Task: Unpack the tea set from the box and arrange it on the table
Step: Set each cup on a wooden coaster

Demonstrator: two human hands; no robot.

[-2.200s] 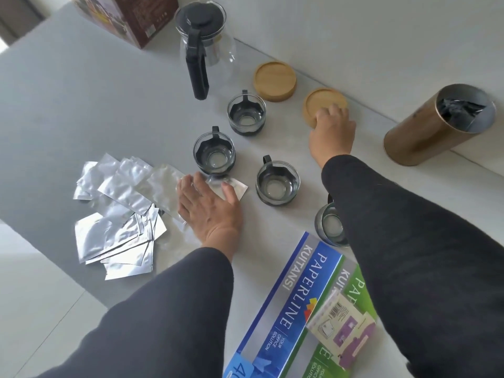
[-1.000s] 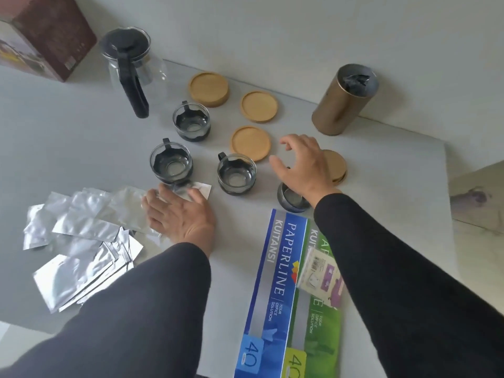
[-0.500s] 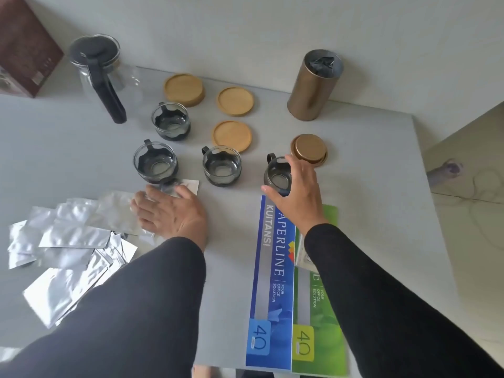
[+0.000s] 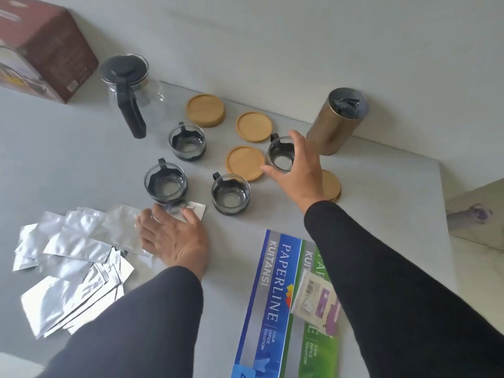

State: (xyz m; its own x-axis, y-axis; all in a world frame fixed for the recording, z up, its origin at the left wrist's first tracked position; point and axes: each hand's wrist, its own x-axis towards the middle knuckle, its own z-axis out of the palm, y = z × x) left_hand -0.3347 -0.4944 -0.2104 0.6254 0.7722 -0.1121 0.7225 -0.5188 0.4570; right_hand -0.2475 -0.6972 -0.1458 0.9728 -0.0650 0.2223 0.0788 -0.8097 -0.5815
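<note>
Right hand curled round a smooth glass cup, apparently above round wooden coasters.

The tabletop looked matt grey and smooth. Toward its far edge stood a clear glass teapot with a black plastic lid and handle, and pale wooden coasters with a fine, unpolished grain. The cups were clear glass in dark holders. Near the far right corner, a metal canister showed a brushed bronze sheen. Foil sachets at the left edge were crinkled and shiny — the paper packs at the near edge, glossy.
</note>
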